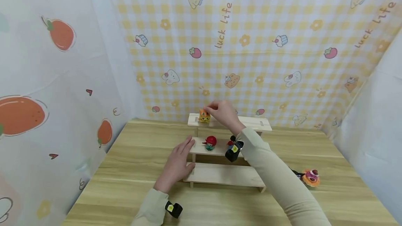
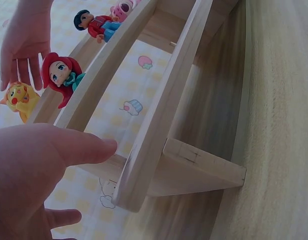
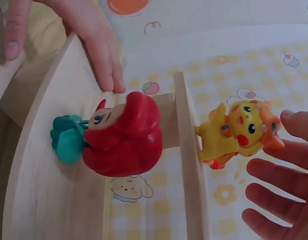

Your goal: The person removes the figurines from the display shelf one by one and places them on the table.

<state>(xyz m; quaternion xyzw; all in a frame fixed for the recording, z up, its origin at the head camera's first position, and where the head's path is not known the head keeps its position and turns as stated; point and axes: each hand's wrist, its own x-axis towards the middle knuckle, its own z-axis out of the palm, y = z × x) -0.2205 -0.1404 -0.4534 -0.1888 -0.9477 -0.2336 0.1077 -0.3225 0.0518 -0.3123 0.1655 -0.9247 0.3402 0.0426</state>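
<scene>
A small yellow Pikachu figure (image 3: 229,127) in an orange hood stands on the top step of a wooden tiered shelf (image 1: 224,173). My right hand (image 1: 224,114) pinches its hood between thumb and index finger, the other fingers spread loosely, as the right wrist view shows. At the shelf's left end rests my left hand (image 1: 177,163), fingers extended along the middle step and thumb by the lower one. On the middle step sits a red-haired mermaid figure (image 1: 210,143). A black-haired figure in a red jacket (image 2: 96,25) is farther right, partly covered by my right wrist in the head view.
Right of the shelf, a figure with a pink and orange round base (image 1: 311,178) lies on the wooden table (image 1: 132,198), beside a dark item partly behind my right sleeve. A pink bear figure (image 2: 125,7) shows in the left wrist view. A checkered cloth (image 1: 251,65) hangs behind.
</scene>
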